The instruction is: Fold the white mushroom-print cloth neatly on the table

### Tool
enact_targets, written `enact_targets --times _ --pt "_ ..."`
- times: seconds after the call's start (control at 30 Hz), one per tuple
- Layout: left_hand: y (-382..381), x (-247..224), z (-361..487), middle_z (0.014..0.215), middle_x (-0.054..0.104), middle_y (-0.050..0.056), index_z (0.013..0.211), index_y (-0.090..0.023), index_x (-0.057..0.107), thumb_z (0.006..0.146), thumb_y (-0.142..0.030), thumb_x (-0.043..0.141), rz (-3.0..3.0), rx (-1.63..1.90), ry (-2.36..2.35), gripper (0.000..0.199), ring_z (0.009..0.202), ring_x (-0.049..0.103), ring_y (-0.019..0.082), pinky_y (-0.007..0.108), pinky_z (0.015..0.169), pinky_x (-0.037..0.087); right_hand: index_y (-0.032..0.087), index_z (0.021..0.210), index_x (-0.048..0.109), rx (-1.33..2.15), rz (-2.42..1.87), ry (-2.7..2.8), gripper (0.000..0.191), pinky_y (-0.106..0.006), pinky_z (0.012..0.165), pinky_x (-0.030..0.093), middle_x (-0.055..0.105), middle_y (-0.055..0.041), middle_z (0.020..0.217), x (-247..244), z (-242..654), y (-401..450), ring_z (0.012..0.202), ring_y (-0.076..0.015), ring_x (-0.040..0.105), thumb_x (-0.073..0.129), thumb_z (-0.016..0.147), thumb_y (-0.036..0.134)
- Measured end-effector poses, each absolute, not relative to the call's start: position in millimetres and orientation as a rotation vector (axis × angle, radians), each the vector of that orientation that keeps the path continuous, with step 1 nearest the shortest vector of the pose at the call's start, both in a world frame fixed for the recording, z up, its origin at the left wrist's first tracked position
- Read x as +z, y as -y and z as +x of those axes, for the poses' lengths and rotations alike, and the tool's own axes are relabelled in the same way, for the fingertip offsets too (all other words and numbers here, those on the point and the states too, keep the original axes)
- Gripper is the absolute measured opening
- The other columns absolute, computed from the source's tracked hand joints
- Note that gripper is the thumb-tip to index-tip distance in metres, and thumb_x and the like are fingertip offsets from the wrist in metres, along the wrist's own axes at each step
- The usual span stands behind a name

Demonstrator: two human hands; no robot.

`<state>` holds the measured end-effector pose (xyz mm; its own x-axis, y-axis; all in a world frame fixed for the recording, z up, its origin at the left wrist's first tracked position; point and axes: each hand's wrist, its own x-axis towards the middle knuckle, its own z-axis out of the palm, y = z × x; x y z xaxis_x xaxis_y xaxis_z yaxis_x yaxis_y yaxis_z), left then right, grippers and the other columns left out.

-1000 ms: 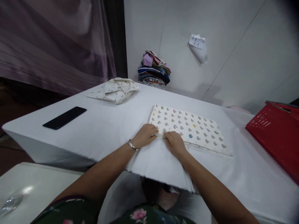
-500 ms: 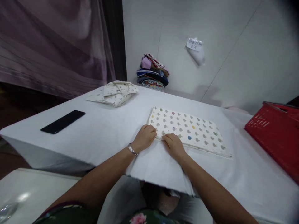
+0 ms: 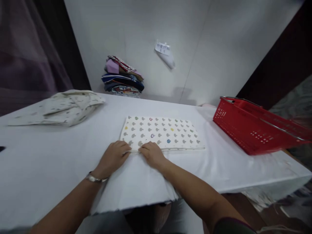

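A folded white cloth (image 3: pixel 162 130), printed with grey mushroom shapes and a few coloured ones, lies flat on the white-covered table. My left hand (image 3: pixel 115 156) grips its near left corner, fingertips on top and thumb at the edge. Close beside it, my right hand (image 3: pixel 154 156) pinches the same near edge a little further right. The undersides of both grips are hidden. A silvery bracelet (image 3: pixel 95 177) circles my left wrist.
A crumpled, patterned white cloth (image 3: pixel 70 105) lies at the table's left. Behind the table stands a stack of folded fabrics (image 3: pixel 123 79). On the right sits a red plastic basket (image 3: pixel 253 125). A paper note (image 3: pixel 162 48) hangs on the wall.
My view has swung to the right, bringing more of the basket into sight and leaving most of the black phone-like slab outside the frame. Both hands stay at the cloth's near edge.
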<state>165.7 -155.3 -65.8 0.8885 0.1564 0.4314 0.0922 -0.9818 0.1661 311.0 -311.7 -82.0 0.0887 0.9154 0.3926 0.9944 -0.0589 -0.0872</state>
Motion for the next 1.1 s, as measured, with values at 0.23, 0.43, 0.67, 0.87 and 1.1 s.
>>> enact_targets --times 0.23,0.43,0.67,0.87,1.1 --pt "144 -70 169 0.09 0.067 0.003 0.083 -0.024 0.067 0.084 -0.036 0.049 2.897 0.66 -0.168 0.022 0.089 0.058 0.021 0.035 0.078 0.042 0.023 0.105 0.063 -0.262 -2.004 1.844 0.021 -0.03 0.078 0.037 0.063 -0.0013 0.103 -84 316 310 0.093 -0.0166 0.051 0.05 0.089 0.021" --pt "139 -73 171 0.089 0.067 0.001 0.082 -0.025 0.068 0.086 -0.042 0.042 2.905 0.607 -0.184 0.032 0.088 0.058 0.02 0.035 0.078 0.043 0.017 0.106 0.062 -0.185 -1.837 1.824 0.023 -0.028 0.088 0.039 0.063 -0.0054 0.108 -78 327 321 0.099 -0.015 0.053 0.047 0.088 0.019" --pt "134 -79 173 0.091 0.068 0.003 0.081 -0.026 0.07 0.085 -0.045 0.038 2.887 0.625 -0.201 0.037 0.09 0.059 0.021 0.035 0.078 0.042 0.018 0.094 0.067 -0.266 -1.995 1.572 0.021 -0.032 0.088 0.042 0.066 -0.0085 0.101 -73 395 406 0.097 -0.0184 0.058 0.048 0.089 0.027" --pt "136 -79 176 0.088 0.068 0.002 0.081 -0.026 0.069 0.083 -0.043 0.038 2.857 0.655 -0.169 0.035 0.087 0.059 0.021 0.035 0.076 0.042 0.018 0.084 0.069 -0.158 -2.303 0.567 0.017 -0.031 0.084 0.045 0.067 -0.0067 0.097 -58 457 518 0.094 -0.0199 0.059 0.054 0.079 0.024" --pt "137 -78 175 0.089 0.067 0.003 0.083 -0.024 0.067 0.083 -0.043 0.039 2.859 0.657 -0.152 0.034 0.088 0.058 0.022 0.036 0.078 0.042 0.013 0.073 0.063 0.239 -2.356 0.169 0.021 -0.019 0.046 0.039 0.064 -0.0035 0.066 -49 473 529 0.049 -0.0084 0.052 0.055 0.081 0.031"
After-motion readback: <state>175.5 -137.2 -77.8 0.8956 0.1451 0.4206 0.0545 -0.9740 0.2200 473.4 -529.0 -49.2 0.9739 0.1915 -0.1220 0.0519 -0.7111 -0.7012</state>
